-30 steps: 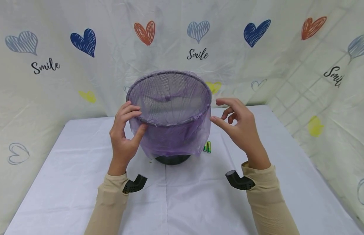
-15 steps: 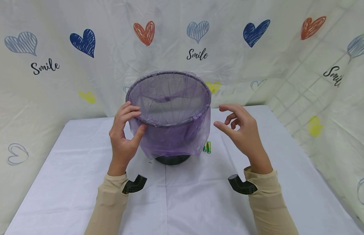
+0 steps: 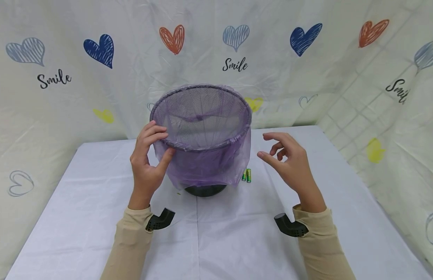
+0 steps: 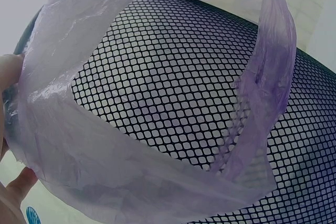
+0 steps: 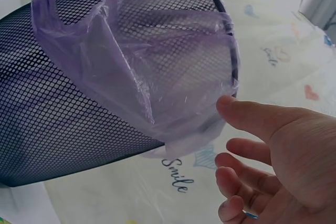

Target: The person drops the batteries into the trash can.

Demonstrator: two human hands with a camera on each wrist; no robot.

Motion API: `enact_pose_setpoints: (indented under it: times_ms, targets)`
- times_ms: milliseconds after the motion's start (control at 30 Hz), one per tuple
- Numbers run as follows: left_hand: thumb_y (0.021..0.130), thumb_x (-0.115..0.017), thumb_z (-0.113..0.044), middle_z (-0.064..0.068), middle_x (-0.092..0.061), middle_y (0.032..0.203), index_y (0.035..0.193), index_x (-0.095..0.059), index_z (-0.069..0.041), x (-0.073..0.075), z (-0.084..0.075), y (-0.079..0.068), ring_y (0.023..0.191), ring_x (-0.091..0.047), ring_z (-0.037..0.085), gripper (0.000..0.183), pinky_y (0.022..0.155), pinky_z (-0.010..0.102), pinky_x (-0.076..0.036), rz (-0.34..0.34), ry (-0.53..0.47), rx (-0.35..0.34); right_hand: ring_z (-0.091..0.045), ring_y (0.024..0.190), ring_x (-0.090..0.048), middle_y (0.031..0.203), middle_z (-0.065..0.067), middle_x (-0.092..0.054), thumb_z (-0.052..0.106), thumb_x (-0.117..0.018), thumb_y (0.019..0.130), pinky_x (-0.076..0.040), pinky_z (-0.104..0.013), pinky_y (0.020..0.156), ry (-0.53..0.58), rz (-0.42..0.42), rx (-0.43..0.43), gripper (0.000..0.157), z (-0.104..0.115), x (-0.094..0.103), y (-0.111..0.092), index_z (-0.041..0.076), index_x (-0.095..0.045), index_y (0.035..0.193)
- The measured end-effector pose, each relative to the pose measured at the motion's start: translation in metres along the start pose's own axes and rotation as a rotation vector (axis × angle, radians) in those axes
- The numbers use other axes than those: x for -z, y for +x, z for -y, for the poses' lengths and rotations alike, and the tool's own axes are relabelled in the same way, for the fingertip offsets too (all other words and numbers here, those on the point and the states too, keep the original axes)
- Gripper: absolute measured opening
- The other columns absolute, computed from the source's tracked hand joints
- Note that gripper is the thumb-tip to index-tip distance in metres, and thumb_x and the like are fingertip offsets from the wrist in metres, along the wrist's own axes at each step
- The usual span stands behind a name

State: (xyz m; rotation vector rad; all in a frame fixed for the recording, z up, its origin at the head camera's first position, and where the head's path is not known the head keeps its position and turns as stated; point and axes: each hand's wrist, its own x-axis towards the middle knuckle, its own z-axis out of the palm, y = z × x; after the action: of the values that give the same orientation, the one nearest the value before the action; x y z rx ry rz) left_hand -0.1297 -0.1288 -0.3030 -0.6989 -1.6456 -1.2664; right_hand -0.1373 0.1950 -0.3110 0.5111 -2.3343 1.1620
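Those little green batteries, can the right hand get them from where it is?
Probably yes: the right hand holds nothing, and nothing seems to block its way to the green batteries, though the purple bag looks close beside them.

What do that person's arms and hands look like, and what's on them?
Long, slightly wrinkled beige sleeves. A bent black piece with small holes sticks out near the end of each. The left hand and right hand are bare.
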Motion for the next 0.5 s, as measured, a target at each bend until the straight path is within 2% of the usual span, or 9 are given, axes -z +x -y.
enact_pose_setpoints:
  times_ms: [500]
  targets:
    - [0.092, -0.065, -0.024, 0.034, -0.058, 0.107, 0.101, -0.058, 0.017, 0.000, 0.000, 0.000, 0.126, -0.047, 0.047, 0.043, 0.118, 0.050, -0.034, 0.004, 0.007, 0.003, -0.005, 0.073, -0.053, 0.112, -0.004, -0.066, 0.009, -0.078, 0.079, -0.044, -0.012, 0.059, -0.006, 0.042, -0.032, 0.042, -0.014, -0.004, -0.010, 0.014, -0.065, 0.119]
